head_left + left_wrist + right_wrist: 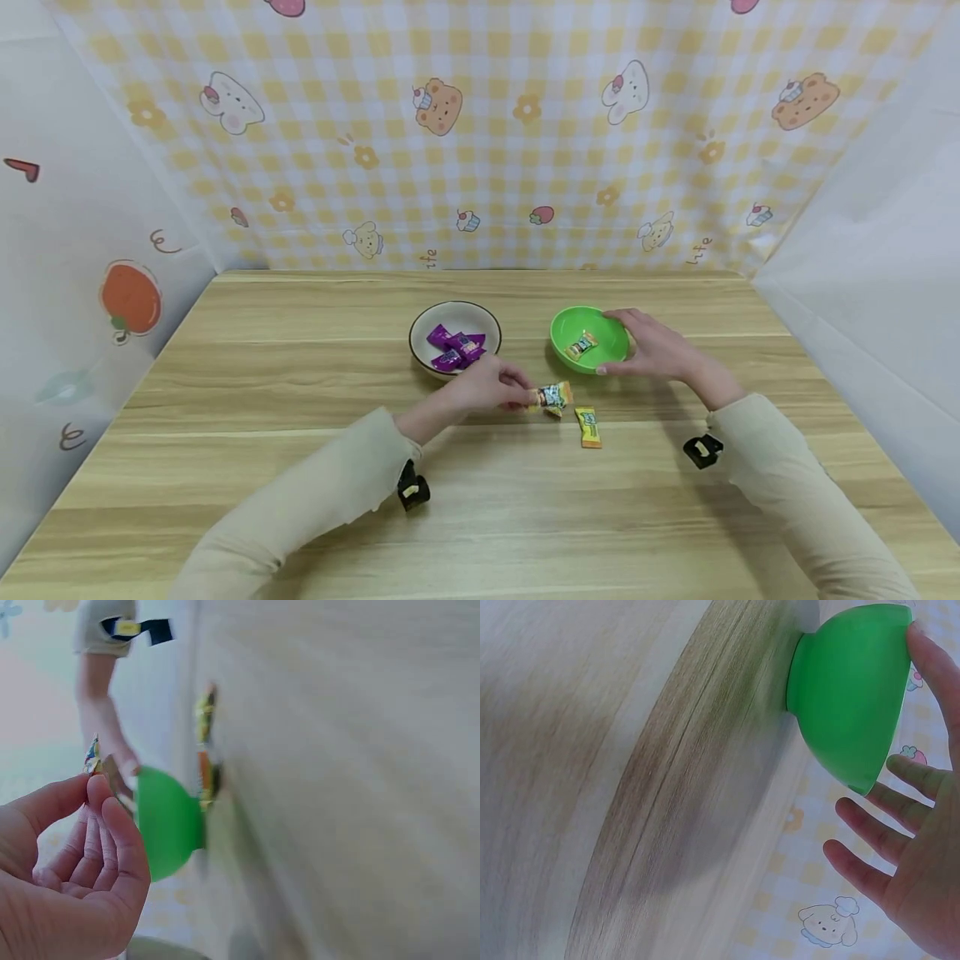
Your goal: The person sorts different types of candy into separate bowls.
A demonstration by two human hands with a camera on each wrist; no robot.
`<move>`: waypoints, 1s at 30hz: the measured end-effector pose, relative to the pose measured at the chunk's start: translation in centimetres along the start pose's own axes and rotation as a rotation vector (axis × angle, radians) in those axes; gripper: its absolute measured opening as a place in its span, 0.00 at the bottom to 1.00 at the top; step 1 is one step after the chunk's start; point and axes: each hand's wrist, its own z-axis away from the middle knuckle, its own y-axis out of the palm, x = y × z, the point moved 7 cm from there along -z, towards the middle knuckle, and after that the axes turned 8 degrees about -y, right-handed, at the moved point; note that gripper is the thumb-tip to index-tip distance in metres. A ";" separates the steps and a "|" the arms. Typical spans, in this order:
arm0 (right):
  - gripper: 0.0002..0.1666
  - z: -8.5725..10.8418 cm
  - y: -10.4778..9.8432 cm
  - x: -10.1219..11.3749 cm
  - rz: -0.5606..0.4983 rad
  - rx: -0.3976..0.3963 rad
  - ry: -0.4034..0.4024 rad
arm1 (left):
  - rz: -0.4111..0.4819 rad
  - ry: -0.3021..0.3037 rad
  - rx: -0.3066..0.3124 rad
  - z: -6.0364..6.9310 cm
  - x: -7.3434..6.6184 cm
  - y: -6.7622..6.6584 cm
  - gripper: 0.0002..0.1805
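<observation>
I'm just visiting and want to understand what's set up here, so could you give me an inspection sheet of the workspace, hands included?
Surface: wood-grain table.
Job's things: cream bowl holding several purple-wrapped candies; green bowl holding one candy in a yellow-orange wrapper; two yellow-wrapped candies on the table, one lying clear, one partly hidden by the held candy.
Clutter: nothing seen.
Left hand: pinches the held candy above the table.
Right hand: holds the green bowl at its rim.
Cables: nothing seen.
Surroundings: yellow-and-white checked cloth behind; white sheeting at both sides.
</observation>
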 end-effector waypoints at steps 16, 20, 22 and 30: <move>0.56 -0.3 -0.2 0.1 0.008 0.010 -0.001 | 0.090 0.003 -0.125 -3.9 -4.4 -2.0 0.09; 0.57 -0.3 -0.1 0.0 0.011 0.024 0.008 | 0.068 0.008 -0.151 -5.2 -4.7 -1.9 0.09; 0.58 -0.3 0.0 0.0 0.007 0.030 0.010 | 0.067 0.006 -0.167 -5.8 -4.7 -1.7 0.09; 0.57 0.0 0.0 -0.1 -0.003 0.031 0.017 | 0.085 -0.008 -0.255 -7.5 -4.8 -1.1 0.08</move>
